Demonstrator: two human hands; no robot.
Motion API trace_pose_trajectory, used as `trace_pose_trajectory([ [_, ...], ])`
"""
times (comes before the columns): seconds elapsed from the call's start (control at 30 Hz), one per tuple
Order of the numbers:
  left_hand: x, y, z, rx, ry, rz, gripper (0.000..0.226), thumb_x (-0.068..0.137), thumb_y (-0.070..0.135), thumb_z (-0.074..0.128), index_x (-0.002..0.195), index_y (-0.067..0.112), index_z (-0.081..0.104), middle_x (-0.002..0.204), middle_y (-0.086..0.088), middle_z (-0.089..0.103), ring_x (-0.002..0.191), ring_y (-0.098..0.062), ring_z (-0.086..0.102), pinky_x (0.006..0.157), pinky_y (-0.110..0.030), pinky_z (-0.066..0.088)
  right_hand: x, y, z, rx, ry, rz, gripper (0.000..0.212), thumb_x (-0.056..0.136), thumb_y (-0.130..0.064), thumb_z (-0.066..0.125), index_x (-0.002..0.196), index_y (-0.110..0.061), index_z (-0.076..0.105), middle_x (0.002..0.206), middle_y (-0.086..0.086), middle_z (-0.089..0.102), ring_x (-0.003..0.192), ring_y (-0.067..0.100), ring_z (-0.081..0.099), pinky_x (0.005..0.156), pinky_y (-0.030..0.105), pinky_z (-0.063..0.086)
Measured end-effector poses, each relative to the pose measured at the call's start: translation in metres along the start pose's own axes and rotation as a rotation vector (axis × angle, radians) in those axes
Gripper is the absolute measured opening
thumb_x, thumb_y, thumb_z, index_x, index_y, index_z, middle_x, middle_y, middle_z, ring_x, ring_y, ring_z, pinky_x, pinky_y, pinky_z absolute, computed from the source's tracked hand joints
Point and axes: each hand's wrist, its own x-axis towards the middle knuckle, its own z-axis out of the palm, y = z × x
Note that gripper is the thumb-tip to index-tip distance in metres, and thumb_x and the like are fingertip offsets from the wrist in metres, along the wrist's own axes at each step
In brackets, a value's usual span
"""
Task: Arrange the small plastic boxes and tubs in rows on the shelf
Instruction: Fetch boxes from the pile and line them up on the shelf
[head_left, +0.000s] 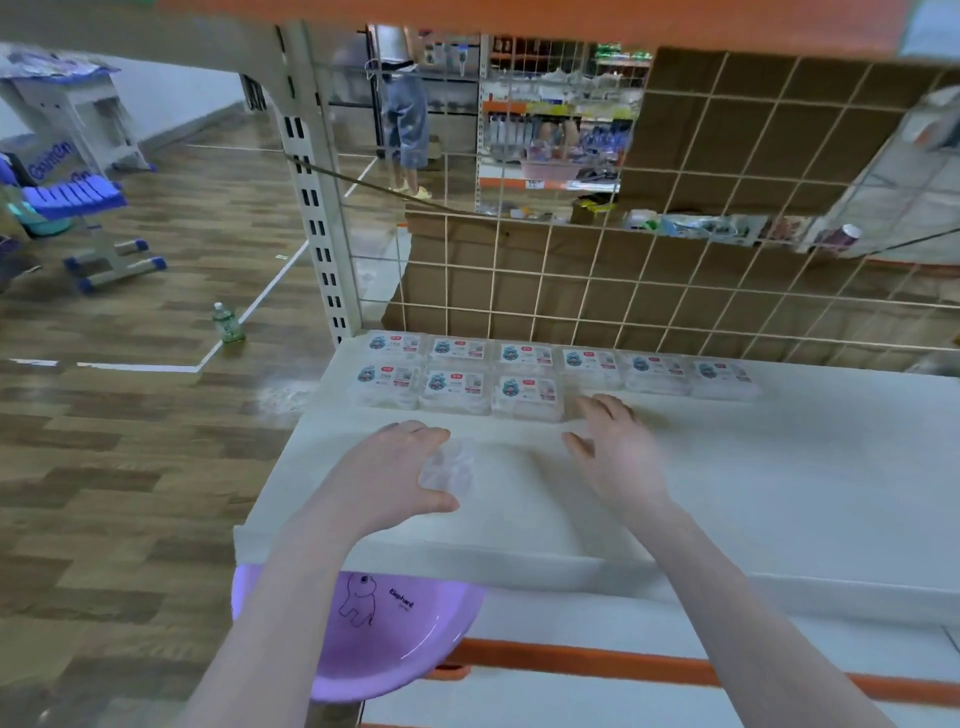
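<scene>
Several small clear plastic boxes with printed labels lie on the white shelf (779, 467). A back row (592, 364) runs along the wire grid, and a front row of three (457, 392) sits at the left. My left hand (395, 467) grips one clear box (449, 465) between thumb and fingers, just above the shelf in front of the rows. My right hand (618, 452) hovers beside it with fingers spread and relaxed, its fingertips near the right end of the front row, holding nothing.
A wire grid (675, 291) backed by cardboard closes the rear of the shelf. An upright post (322, 249) stands at the back left corner. A purple basin (384, 629) sits on the lower level. A person (408, 124) stands far off in the aisle.
</scene>
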Motion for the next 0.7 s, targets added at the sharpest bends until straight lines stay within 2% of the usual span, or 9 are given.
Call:
trace_pose_trajectory([
  [0.17, 0.008, 0.024, 0.009, 0.025, -0.025, 0.026, 0.076, 0.078, 0.047, 0.068, 0.143, 0.024, 0.036, 0.14, 0.008, 0.041, 0.13, -0.012, 0.035, 0.102, -0.025, 0.032, -0.017, 0.044, -0.015, -0.083, -0.053, 0.028, 0.048, 0.096, -0.037, 0.046, 0.14, -0.019, 0.038, 0.145, 0.001, 0.036, 0.131, 0.02, 0.036, 0.097, 0.027, 0.032],
  [0.33, 0.03, 0.064, 0.021, 0.058, -0.019, 0.026, 0.078, 0.076, 0.047, 0.07, 0.142, 0.025, 0.036, 0.141, 0.007, 0.042, 0.13, -0.014, 0.036, 0.102, -0.026, 0.033, -0.023, 0.095, -0.03, -0.11, -0.049, 0.037, 0.045, 0.094, -0.038, 0.049, 0.135, -0.02, 0.045, 0.141, 0.0, 0.042, 0.125, 0.02, 0.041, 0.092, 0.028, 0.035],
  [0.47, 0.05, 0.107, 0.039, 0.051, -0.033, 0.013, 0.074, 0.073, 0.045, 0.071, 0.138, 0.024, 0.042, 0.131, 0.006, 0.048, 0.124, -0.016, 0.041, 0.098, -0.032, 0.04, -0.025, 0.135, -0.041, -0.132, -0.051, 0.015, 0.04, 0.093, -0.035, 0.051, 0.129, -0.017, 0.05, 0.136, 0.001, 0.047, 0.119, 0.024, 0.046, 0.087, 0.03, 0.038],
  [0.7, 0.073, 0.16, 0.07, 0.025, -0.079, -0.002, 0.076, 0.072, 0.041, 0.074, 0.139, 0.025, 0.042, 0.13, 0.004, 0.05, 0.121, -0.017, 0.043, 0.098, -0.033, 0.04, -0.019, 0.188, -0.052, -0.099, -0.059, -0.071, 0.036, 0.093, -0.034, 0.051, 0.124, -0.016, 0.055, 0.132, 0.003, 0.052, 0.12, 0.025, 0.046, 0.092, 0.031, 0.035],
])
